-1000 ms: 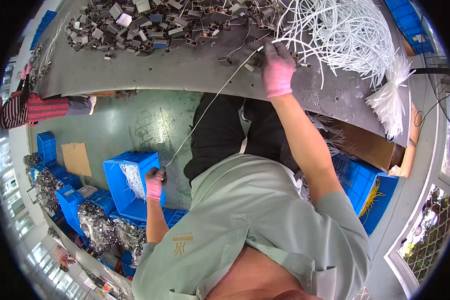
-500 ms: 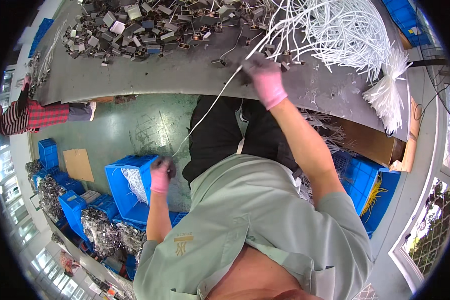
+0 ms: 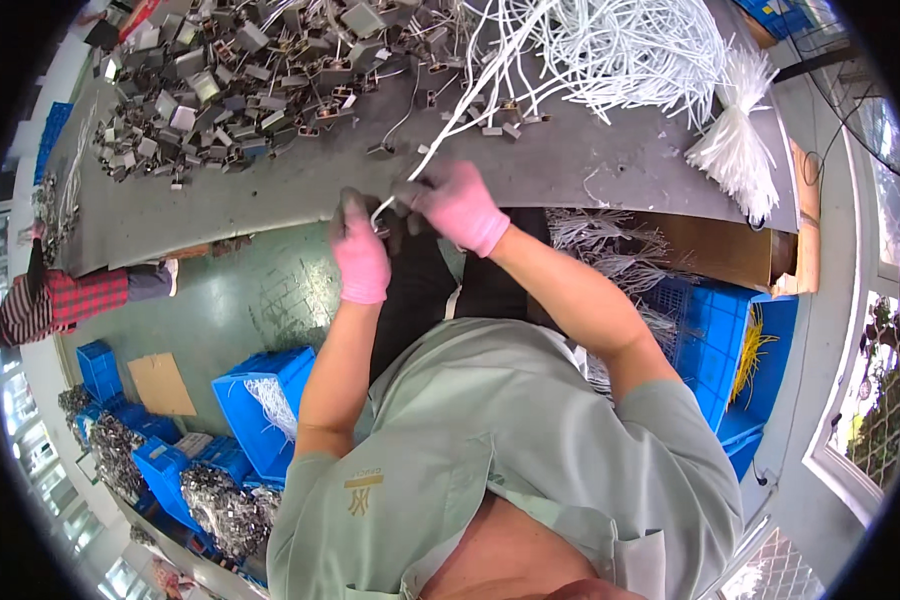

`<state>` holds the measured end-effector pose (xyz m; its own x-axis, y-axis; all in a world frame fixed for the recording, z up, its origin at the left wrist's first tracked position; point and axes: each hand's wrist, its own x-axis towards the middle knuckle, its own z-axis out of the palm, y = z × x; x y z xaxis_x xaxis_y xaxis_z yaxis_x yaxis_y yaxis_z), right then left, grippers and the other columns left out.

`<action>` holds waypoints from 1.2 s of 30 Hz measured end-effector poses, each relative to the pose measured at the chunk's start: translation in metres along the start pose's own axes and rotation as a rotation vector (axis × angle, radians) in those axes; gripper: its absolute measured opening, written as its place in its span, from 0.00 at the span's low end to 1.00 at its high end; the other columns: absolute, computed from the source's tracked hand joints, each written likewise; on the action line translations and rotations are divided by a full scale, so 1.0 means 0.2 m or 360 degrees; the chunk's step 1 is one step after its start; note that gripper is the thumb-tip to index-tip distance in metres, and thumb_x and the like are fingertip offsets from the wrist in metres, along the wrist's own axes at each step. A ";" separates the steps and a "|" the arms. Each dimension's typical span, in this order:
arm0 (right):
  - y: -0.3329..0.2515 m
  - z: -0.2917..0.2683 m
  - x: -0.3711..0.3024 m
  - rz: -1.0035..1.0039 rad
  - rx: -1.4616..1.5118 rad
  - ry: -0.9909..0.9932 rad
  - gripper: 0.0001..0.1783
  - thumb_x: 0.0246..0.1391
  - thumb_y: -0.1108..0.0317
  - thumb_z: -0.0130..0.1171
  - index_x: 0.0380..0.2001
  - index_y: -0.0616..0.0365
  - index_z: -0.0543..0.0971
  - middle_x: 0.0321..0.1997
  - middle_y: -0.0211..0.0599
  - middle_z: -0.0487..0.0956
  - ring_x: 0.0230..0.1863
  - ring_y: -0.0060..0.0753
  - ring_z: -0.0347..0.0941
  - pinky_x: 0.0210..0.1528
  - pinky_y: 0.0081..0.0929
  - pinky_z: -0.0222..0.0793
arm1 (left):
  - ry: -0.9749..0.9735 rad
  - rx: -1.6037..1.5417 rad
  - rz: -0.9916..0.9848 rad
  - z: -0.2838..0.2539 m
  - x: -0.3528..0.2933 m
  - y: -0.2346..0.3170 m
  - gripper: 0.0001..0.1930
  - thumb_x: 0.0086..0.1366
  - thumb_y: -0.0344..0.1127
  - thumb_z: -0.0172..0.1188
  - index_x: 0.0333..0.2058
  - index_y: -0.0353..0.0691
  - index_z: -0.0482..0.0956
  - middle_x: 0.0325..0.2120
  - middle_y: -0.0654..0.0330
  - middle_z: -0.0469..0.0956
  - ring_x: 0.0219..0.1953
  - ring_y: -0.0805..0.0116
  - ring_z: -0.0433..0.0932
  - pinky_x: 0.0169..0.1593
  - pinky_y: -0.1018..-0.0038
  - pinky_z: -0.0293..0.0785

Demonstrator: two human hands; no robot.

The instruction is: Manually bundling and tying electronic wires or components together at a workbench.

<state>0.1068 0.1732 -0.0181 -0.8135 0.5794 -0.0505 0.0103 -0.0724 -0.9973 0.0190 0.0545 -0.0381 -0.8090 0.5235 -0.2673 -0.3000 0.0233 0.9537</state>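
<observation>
My left hand (image 3: 360, 255), in a pink glove with dark grey fingers, is closed at the near edge of the grey table, pinching the end of a white cable (image 3: 427, 160). A small dark piece shows by its fingertips, too small to name. Just to the right, my right hand (image 3: 460, 205), gloved alike, has its fingers closed around the same cable. Beyond the hands the cable runs up to a loose heap of white cables (image 3: 620, 60). At the far left lies a large pile of small metal housings (image 3: 240, 85).
A tied white cable bundle (image 3: 740, 150) hangs over the table's right side. Blue crates (image 3: 705, 345) stand at my right, one with yellow strands. Left on the floor are another blue crate (image 3: 260, 400) and a cardboard sheet (image 3: 162, 385). Another person (image 3: 70, 300) stands far left.
My left hand has come up from beside the blue crate to the table edge. My right hand has moved left and nearer, so both hands are now close together on the cable.
</observation>
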 end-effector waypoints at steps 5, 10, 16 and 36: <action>-0.14 -0.40 0.23 0.0303 -0.0197 0.0202 0.15 0.54 0.62 0.61 0.35 0.66 0.79 0.24 0.35 0.79 0.21 0.21 0.73 0.25 0.21 0.70 | -0.0362 0.0509 0.0508 0.22 0.14 0.10 0.19 0.67 0.46 0.51 0.49 0.36 0.70 0.38 0.53 0.76 0.40 0.61 0.75 0.39 0.71 0.73; 0.17 -1.16 0.18 0.0157 -0.1057 0.0789 0.23 0.52 0.58 0.61 0.46 0.65 0.76 0.33 0.41 0.81 0.23 0.25 0.77 0.29 0.24 0.73 | -0.0334 0.1829 0.1493 0.12 0.40 -0.01 0.29 0.57 0.45 0.61 0.54 0.40 0.66 0.47 0.46 0.73 0.49 0.47 0.72 0.54 0.56 0.65; 0.24 -2.04 -0.05 0.0628 -0.1584 0.1665 0.30 0.44 0.52 0.60 0.46 0.65 0.76 0.47 0.57 0.76 0.52 0.56 0.72 0.55 0.38 0.67 | -0.0312 0.1979 0.1356 -0.04 0.45 -0.24 0.32 0.56 0.47 0.60 0.56 0.40 0.64 0.55 0.46 0.67 0.57 0.47 0.67 0.58 0.54 0.61; 0.16 -1.33 -0.31 0.0479 -0.0195 0.0652 0.12 0.53 0.65 0.62 0.33 0.65 0.79 0.27 0.33 0.78 0.25 0.23 0.71 0.27 0.21 0.66 | -0.0219 0.1817 0.1529 -0.13 0.52 -0.32 0.18 0.59 0.40 0.59 0.47 0.41 0.74 0.43 0.51 0.77 0.44 0.50 0.75 0.51 0.57 0.67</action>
<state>0.3127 0.3513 -0.0615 -0.4700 0.8196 -0.3278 0.2964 -0.2032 -0.9332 -0.0599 0.0850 -0.1305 -0.3909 0.7972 0.4600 0.9025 0.2337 0.3619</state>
